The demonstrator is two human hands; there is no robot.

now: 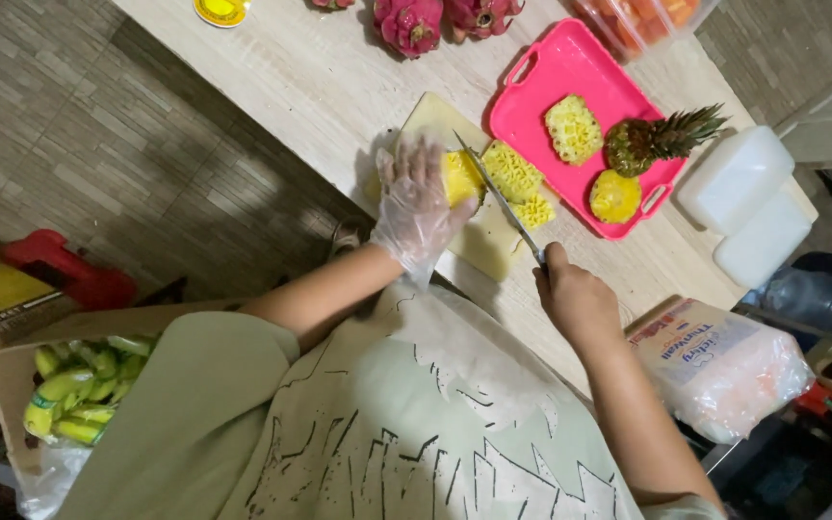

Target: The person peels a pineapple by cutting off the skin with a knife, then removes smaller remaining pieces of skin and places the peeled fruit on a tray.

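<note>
Seen from above, a person in a pale green printed shirt stands at a light wooden table and cuts peeled pineapple. Near the middle of the frame, the left hand, covered by a thin clear plastic glove, lies flat with fingers spread over a yellow pineapple piece, pressing it down on a pale cutting board. The right hand, bare, is lower and to the right; it is closed around the handle of a knife, whose blade runs up and left across the board and meets the pineapple just beside the gloved fingers. To the right of the blade, cut pineapple slices lie on the board (their notched edges show clearly). Further right, touching the board's corner, sits a bright pink tray holding a round pineapple slice, a smaller yellow chunk and the leafy pineapple top. Along the upper edge of the frame lie pink dragon fruits. At the right edge of the table are two white plastic containers, and below them a bag of clear plastic wrappers. In the lower left corner, a cardboard box holds small green bananas.
</note>
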